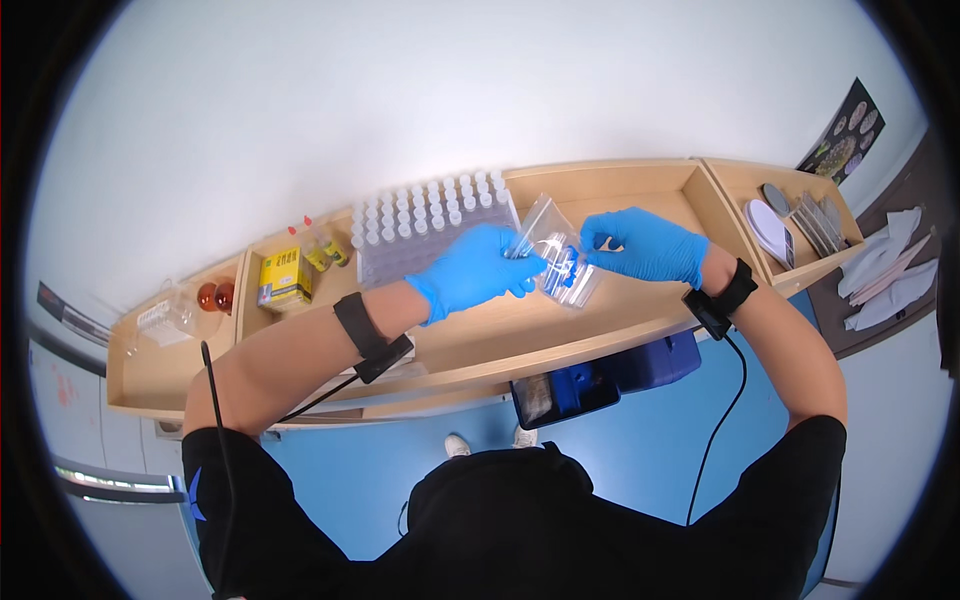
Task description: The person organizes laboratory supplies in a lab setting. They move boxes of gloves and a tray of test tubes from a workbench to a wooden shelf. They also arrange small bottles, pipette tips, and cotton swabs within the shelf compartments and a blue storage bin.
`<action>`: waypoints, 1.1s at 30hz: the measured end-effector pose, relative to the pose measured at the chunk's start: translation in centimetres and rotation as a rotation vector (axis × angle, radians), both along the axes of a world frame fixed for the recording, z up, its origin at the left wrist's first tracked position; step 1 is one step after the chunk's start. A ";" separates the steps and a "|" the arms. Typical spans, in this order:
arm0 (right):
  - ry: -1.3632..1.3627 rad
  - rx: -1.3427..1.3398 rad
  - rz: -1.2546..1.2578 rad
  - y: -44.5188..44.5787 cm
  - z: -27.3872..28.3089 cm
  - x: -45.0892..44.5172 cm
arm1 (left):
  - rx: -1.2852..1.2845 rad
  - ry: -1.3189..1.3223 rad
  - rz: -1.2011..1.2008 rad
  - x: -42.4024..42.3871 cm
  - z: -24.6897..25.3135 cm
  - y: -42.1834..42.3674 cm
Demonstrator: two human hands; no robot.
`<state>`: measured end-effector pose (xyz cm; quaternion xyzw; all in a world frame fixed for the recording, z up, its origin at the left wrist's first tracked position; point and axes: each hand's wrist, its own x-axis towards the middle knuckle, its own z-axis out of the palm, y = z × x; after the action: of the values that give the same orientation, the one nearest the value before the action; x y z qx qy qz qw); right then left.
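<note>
My left hand [480, 264], in a blue disposable glove, grips a clear zip-lock plastic bag [541, 217] by its left side. Inside the bag lie several clear tubes with blue parts [570, 266]. My right hand [649, 246], gloved the same way, is at the bag's right edge with its fingers curled and thumb close to them. Whether those fingertips pinch the bag or only touch it is not clear. Behind my left hand stands a rack [394, 262] holding rows of white-capped tubes [435, 206].
Wooden trays [480, 337] line the wall. A yellow box [285, 277] and small yellow bottles [326, 253] stand left; a clear beaker [196, 315] lies farther left. To the right are a white round-topped device [769, 229] and a slotted rack [817, 225]. A blue case [652, 364] sits below.
</note>
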<state>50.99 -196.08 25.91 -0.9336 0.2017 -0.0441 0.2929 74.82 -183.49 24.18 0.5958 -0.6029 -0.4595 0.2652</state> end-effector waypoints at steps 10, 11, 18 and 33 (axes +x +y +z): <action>-0.044 0.468 -0.119 -4.6 -0.4 0.1 | -0.161 -0.559 -0.041 -3.7 3.3 -5.8; -0.042 0.513 -0.125 -5.1 -0.3 0.1 | -0.193 -0.625 -0.043 -3.7 3.3 -6.1; -0.156 0.447 -0.190 -5.5 0.1 -0.7 | -0.395 -0.692 -0.099 -1.9 1.4 -6.8; -0.151 0.301 -0.279 -5.4 -0.8 2.6 | -0.600 -0.598 0.030 -0.6 2.0 -9.1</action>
<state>53.62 -201.50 25.08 -0.8364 0.3108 -0.1232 0.4342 74.18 -192.60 26.19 0.6081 -0.7515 -0.0666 0.2469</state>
